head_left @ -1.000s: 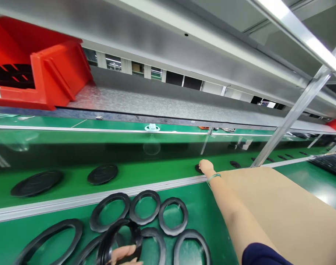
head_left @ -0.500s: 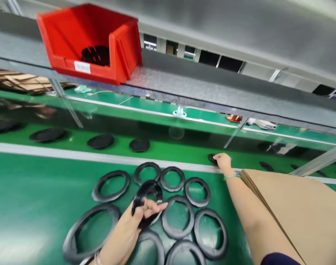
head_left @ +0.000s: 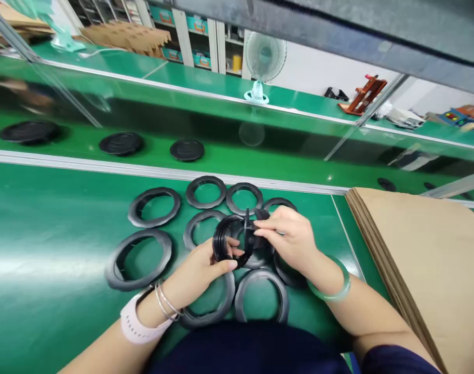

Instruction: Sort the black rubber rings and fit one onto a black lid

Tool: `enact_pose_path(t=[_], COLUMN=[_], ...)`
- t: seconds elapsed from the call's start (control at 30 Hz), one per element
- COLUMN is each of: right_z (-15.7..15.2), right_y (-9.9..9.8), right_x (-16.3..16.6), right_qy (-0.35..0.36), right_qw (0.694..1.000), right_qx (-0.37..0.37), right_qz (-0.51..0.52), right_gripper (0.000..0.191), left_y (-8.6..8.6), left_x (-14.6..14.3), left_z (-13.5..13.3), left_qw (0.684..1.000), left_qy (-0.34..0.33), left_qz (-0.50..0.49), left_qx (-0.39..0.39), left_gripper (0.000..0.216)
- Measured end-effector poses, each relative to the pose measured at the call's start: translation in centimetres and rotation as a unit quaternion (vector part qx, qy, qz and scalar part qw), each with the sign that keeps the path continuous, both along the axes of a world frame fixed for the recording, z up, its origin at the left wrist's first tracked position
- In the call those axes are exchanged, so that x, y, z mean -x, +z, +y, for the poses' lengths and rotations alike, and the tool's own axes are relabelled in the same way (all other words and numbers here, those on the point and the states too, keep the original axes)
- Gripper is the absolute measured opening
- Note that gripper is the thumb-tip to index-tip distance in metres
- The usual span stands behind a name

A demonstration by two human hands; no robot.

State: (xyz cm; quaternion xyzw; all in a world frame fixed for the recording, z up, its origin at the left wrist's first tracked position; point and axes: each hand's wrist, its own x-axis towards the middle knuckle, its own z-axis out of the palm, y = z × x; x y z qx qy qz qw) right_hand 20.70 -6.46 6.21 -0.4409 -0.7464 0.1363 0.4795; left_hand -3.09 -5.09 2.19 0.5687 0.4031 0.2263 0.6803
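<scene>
Currently both hands meet over the bench (head_left: 57, 218): left hand (head_left: 200, 267) grips a black ring (head_left: 227, 241), right hand (head_left: 289, 236) fingers pinch a small black part (head_left: 256, 231) against it, not yet seated; loose rings (head_left: 154, 206) wait.

Surface: green bench (head_left: 57, 218), metal strip along its far edge.
On it: black rings (head_left: 154, 206) lying flat in rows; stack of brown cardboard sheets (head_left: 423, 249) at right.
Beyond: green belt (head_left: 229, 156) carrying black discs (head_left: 121, 143).
</scene>
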Motion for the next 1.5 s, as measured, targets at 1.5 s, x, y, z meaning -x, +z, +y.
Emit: enact_pose_path(t=[1.5], right_z=[-0.6], right_y=[-2.9], right_x=[1.2], right_qy=[0.113], right_qw=[0.974], right_qx=[-0.013], right_qz=[-0.195], right_gripper=[0.016], left_y=[0.2], left_x=[-0.2], left_z=[0.1], left_qw=[0.999], left_qy=[-0.007], left_qz=[0.047], left_qx=[0.003], left_gripper=[0.049])
